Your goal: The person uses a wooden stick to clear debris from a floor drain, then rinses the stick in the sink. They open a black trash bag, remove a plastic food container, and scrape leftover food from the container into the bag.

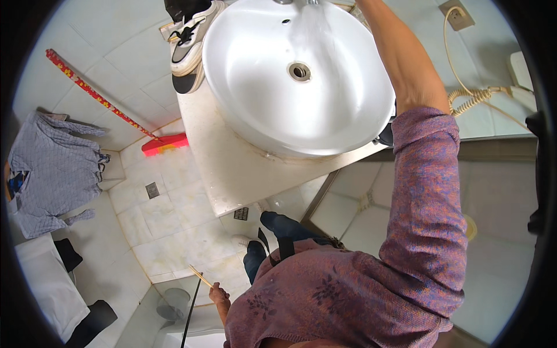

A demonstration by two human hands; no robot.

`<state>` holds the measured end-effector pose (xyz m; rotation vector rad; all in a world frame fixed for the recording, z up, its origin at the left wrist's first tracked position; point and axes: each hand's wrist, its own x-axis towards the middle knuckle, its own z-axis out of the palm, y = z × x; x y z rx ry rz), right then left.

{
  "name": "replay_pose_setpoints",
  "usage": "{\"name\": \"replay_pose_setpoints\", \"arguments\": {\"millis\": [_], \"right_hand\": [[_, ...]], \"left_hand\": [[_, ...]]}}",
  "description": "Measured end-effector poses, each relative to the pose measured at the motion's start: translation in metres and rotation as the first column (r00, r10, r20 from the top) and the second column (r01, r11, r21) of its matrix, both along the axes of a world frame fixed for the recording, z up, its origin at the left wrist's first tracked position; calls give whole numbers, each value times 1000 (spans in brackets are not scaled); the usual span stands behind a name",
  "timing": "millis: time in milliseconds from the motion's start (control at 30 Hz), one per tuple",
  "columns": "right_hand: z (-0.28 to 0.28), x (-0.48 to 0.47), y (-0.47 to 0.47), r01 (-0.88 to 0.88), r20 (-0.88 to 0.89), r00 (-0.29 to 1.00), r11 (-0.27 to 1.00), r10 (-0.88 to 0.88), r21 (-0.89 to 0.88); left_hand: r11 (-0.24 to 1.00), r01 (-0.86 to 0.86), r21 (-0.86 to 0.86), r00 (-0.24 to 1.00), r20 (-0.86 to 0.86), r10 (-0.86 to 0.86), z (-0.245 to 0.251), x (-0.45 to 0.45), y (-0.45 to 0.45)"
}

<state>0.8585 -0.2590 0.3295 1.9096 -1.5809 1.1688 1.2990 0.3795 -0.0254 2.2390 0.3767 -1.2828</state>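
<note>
My left hand [219, 294] is low beside my body, closed around what look like wooden chopsticks [200, 276] that point away over the tiled floor. Beyond the top edge of the picture my right hand is out of view; the bare right forearm [402, 56] reaches up past the right rim of the washbasin. That white oval washbasin [261, 117] stands before me on a pale countertop [222, 178]. Water runs from the faucet [312, 2], only its tip showing, into the bowl towards the metal drain [299, 71].
Sneakers [191, 39] crowd the counter's left edge. A pink broom [165, 144] with a red patterned handle leans on the wall. At left hangs a checked shirt [61, 169]. A coiled cord [468, 98] hangs at right. A glass panel [174, 300] stands near my left hand.
</note>
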Motion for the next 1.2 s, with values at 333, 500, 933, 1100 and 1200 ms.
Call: {"name": "replay_pose_setpoints", "arguments": {"millis": [333,500,933,1100,1200], "right_hand": [[-111,-24,52,-376,821,481,773,-308,511],[-127,-17,71,-508,755,624,629,-203,589],[-162,-4,172,-255,254,923,35,-290,966],[-175,33,129,-474,677,652,514,-341,715],[-197,52,154,-373,249,921,492,299,787]], "left_hand": [[1000,14,-5,997,-72,-15,-7,1,2],[999,34,-13,994,-108,-35,-11,2,9],[1000,-6,12,985,-174,8,-25,-20,25],[998,-44,-41,988,-153,38,-26,-20,9],[985,-104,-139,985,-149,84,-21,-15,-5]]}}
